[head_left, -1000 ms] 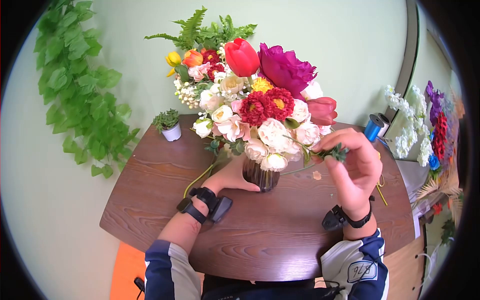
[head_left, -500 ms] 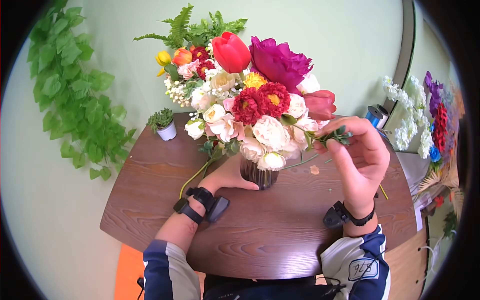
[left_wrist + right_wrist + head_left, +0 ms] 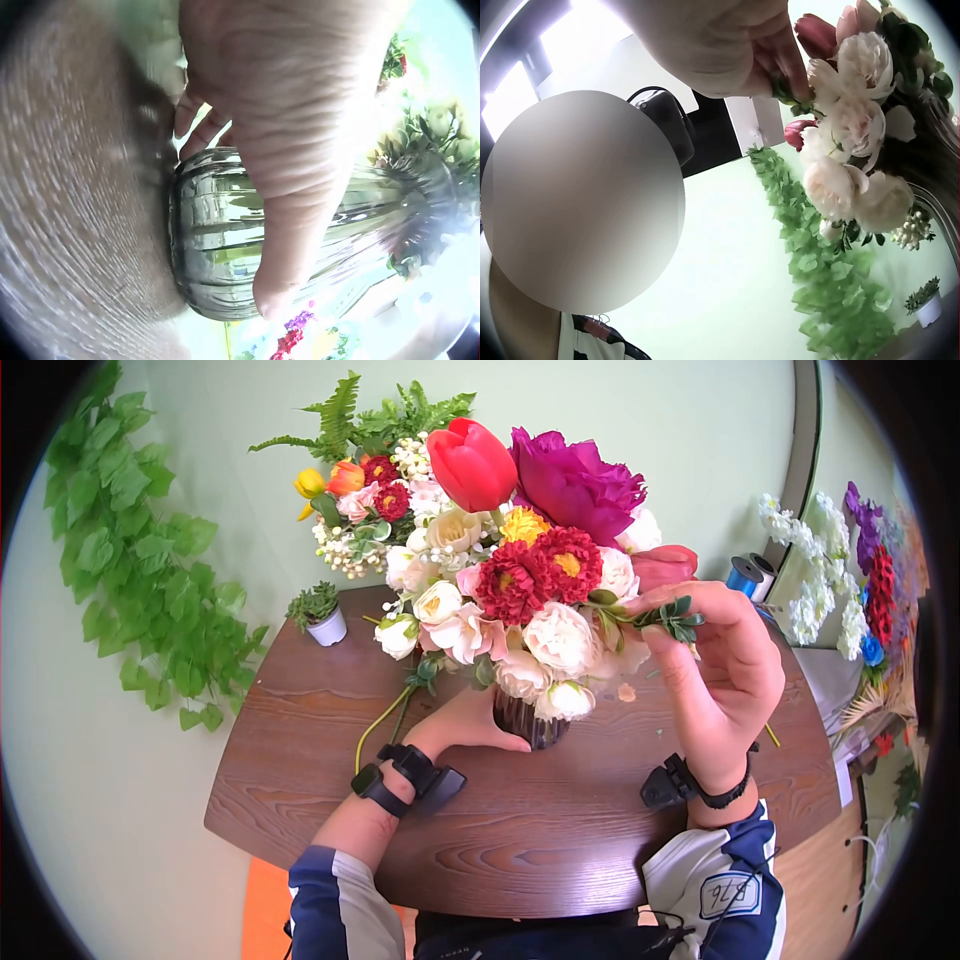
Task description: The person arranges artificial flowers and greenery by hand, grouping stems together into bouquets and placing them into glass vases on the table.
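Observation:
A ribbed, dark-tinted glass vase [image 3: 532, 726] stands on the wooden table, full of flowers. My left hand [image 3: 462, 722] grips it low down, thumb across the near side; the left wrist view shows fingers round the far side of the glass [image 3: 217, 240]. With thumb and fingertips, my right hand [image 3: 728, 678] pinches a small sprig of dark green leaves [image 3: 682, 622] at the bouquet's right side. Close by are white peonies [image 3: 560, 638], a red-pink tulip [image 3: 664, 566] and a large purple bloom [image 3: 580, 488]. Petals hide part of the sprig's stem.
A small potted succulent [image 3: 318, 612] stands at the table's back left, near a hanging green vine [image 3: 130, 550]. Cut stems [image 3: 375, 730] lie left of the vase. Ribbon spools [image 3: 744, 576] and more flowers [image 3: 830, 580] are at the right. A beige petal [image 3: 627, 692] lies on the table.
The bouquet and vase have shifted slightly right in the head view. The right hand stays at the bouquet's right side with the sprig, the left hand stays on the vase. The head view has shifted a little.

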The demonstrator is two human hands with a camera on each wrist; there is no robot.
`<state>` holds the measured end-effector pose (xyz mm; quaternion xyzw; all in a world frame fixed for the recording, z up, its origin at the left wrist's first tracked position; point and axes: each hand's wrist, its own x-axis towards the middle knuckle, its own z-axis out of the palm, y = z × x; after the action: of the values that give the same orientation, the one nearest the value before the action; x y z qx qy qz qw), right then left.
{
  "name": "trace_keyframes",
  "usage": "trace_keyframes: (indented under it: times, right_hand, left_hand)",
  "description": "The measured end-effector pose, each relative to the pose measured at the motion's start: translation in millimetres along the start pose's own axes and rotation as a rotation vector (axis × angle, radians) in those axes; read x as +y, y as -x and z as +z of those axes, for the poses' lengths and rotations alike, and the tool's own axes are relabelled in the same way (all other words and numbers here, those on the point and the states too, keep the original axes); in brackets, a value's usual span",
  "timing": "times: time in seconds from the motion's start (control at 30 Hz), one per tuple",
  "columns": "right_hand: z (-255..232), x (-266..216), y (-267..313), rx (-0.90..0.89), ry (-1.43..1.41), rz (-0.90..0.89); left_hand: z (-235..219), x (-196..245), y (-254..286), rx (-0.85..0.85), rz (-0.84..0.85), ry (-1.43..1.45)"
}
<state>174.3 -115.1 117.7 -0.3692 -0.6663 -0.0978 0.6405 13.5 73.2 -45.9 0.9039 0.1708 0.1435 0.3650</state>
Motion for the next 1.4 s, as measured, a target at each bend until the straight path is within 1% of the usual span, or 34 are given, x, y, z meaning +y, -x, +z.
trace_keyframes:
  times: [0.07,0.1,0.17,0.2,0.27,0.33,0.4,0.47,0.5,0.63,0.7,0.73,0.83,0.93,1.03,1.1,1.13,1.2,1.23,1.3,1.37,1.4]
  right_hand:
    - [0,2,-3,-0.054,0.085,-0.121]
    - [0,4,-4,-0.051,0.085,-0.12]
    - [3,9,-6,-0.073,0.077,-0.236]
    - [2,9,-7,-0.072,0.078,-0.236]
    - [-2,8,-10,-0.114,0.156,-0.327]
    - [-6,7,-10,-0.11,0.169,-0.329]
    - [-8,4,-10,-0.106,0.181,-0.331]
    - [-11,0,-10,-0.046,0.277,-0.347]
    - [-12,0,-9,-0.011,0.271,-0.359]
    - [-9,-1,-8,-0.008,0.256,-0.357]
    - [-5,1,-8,-0.087,0.244,-0.384]
    - [-4,2,-8,-0.085,0.244,-0.382]
    - [-4,2,-7,-0.063,0.208,-0.334]
    - [-3,1,-5,-0.09,0.153,-0.28]
    - [-2,2,-2,-0.052,0.158,-0.265]
    - [1,6,-2,0.078,0.124,-0.32]
    - [0,4,-2,0.076,0.123,-0.321]
    - [-1,-2,-2,-0.089,0.299,-0.206]
    - [0,-2,-5,-0.12,0.322,-0.237]
    - [1,-3,-4,-0.112,0.355,-0.242]
    - [1,-4,-3,-0.105,0.386,-0.248]
    - [-1,-5,-2,-0.132,0.404,-0.231]
  left_hand:
    - [4,-7,-2,-0.005,0.011,-0.001]
    - [7,-10,-3,-0.006,0.023,-0.001]
    - [9,-13,-4,-0.003,0.04,-0.002]
    - [9,-14,-5,0.003,0.056,-0.001]
    - [8,-12,-5,-0.006,0.047,-0.001]
    - [7,-9,-4,-0.013,0.038,0.002]
    - [5,-3,-3,0.018,0.058,0.008]
    - [4,1,-3,0.028,0.069,0.0]
    - [4,1,-3,0.037,0.079,-0.009]
    - [7,-7,-4,0.059,0.091,-0.026]
    - [10,-14,-5,0.035,0.095,0.031]
    - [10,-13,-5,0.033,0.094,0.031]
    - [10,-12,-6,0.038,0.083,0.046]
    - [11,-14,-6,0.036,0.103,0.04]
    - [10,-11,-5,0.024,0.071,0.047]
    - [9,-11,-6,0.016,0.081,0.052]
    - [9,-12,-6,0.018,0.081,0.053]
    - [10,-12,-6,0.033,0.106,0.022]
    - [9,-9,-6,0.033,0.106,0.022]
    - [7,-3,-5,0.031,0.058,0.014]
    - [7,-5,-5,0.029,0.045,0.021]
    - [8,-6,-5,0.026,0.033,0.029]
